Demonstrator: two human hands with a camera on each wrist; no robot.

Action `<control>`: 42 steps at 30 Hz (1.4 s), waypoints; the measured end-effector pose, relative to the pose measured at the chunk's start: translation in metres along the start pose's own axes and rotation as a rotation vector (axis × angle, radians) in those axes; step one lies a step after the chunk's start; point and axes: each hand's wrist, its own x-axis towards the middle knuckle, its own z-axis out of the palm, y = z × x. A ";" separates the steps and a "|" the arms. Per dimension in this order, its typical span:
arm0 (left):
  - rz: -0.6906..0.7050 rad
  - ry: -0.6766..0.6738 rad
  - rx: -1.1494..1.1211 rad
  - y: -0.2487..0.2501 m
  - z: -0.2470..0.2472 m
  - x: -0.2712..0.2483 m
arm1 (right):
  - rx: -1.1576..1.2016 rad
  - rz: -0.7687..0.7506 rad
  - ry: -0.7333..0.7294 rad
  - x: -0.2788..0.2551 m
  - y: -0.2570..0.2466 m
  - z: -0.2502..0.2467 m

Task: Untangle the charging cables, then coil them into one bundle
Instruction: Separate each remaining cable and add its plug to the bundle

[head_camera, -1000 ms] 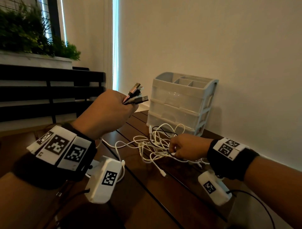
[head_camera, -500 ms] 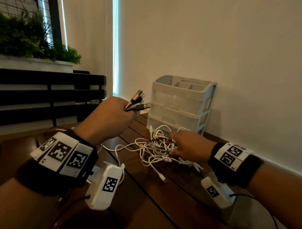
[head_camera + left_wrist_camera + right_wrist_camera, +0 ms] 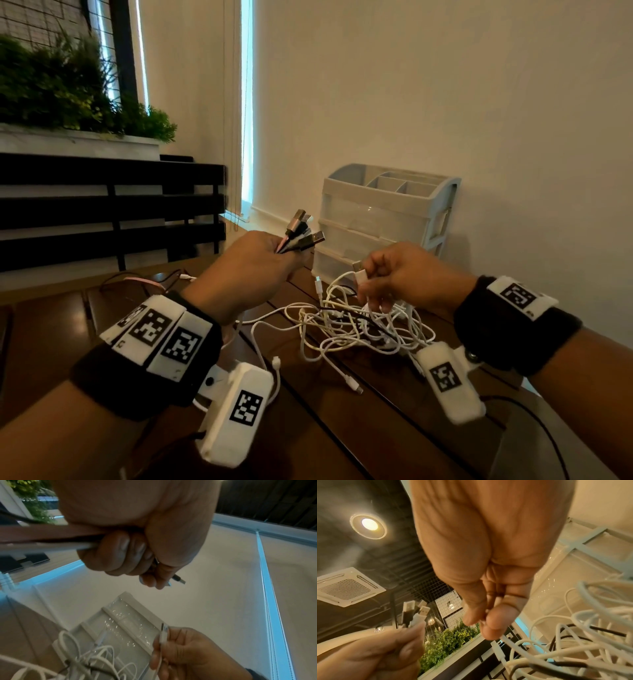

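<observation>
A tangle of white and black charging cables [image 3: 359, 329] lies on the dark wooden table [image 3: 342, 428] in front of a drawer unit. My left hand [image 3: 253, 270] is raised above the table and grips several cable ends, with their USB plugs [image 3: 301, 229] fanning out past the fingers; the same plugs [image 3: 414, 612] show in the right wrist view. My right hand [image 3: 400, 277] is lifted over the tangle and pinches one white USB plug [image 3: 359, 274] between thumb and fingers, also visible as the white plug [image 3: 163, 632] in the left wrist view. Its cable [image 3: 518, 646] trails down into the pile.
A grey plastic drawer unit [image 3: 383, 219] stands against the wall just behind the tangle. Loose cable ends [image 3: 349, 380] stretch toward the table's front. A thin pink cable [image 3: 144, 281] lies at the far left. A black slatted bench [image 3: 102, 205] and a planter stand beyond.
My right hand has risen from the pile, now holding a white USB plug up toward the left hand. The left hand has dropped slightly lower with its plugs.
</observation>
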 end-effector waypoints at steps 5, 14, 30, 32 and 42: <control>-0.041 -0.105 -0.189 -0.006 0.014 0.000 | 0.107 -0.006 0.069 0.002 -0.002 0.008; -0.156 -0.155 -0.551 -0.013 0.047 -0.005 | 0.167 -0.114 0.170 0.002 -0.014 0.031; -0.205 -0.065 -0.775 -0.013 0.032 0.006 | -0.005 -0.015 -0.083 0.011 0.000 0.039; -0.184 -0.083 -0.733 -0.013 0.025 0.006 | -0.076 -0.017 -0.095 0.014 -0.002 0.034; -0.048 0.061 -0.690 -0.007 -0.008 0.015 | -0.540 0.013 -0.139 0.009 0.006 0.012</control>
